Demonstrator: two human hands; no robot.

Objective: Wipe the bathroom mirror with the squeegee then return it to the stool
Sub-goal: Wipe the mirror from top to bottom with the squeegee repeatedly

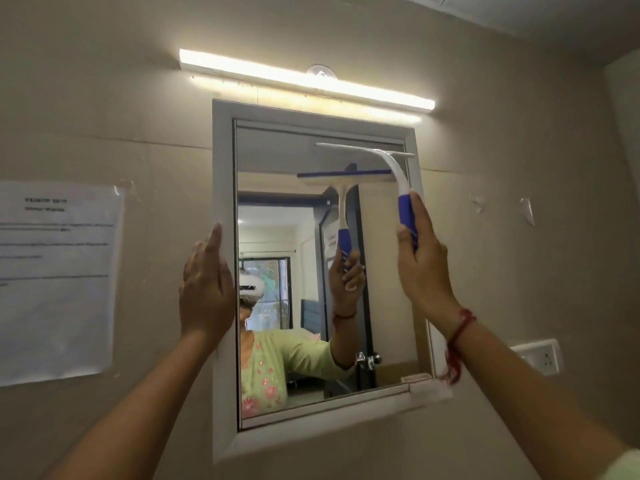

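A white-framed bathroom mirror point(298, 237) hangs on the beige wall in front of me. My right hand point(420, 268) grips the blue handle of a white squeegee point(398, 174), whose blade lies across the glass near the mirror's top right corner. The squeegee's reflection shows just below the blade. My left hand point(206, 289) rests flat, fingers up, against the left edge of the mirror frame. A red thread is tied round my right wrist. The stool is out of view.
A lit tube light point(304, 79) runs above the mirror. A printed paper sheet point(59, 278) is taped to the wall at the left. A white wall socket point(540, 356) sits low on the right. The mirror reflects a doorway and a window.
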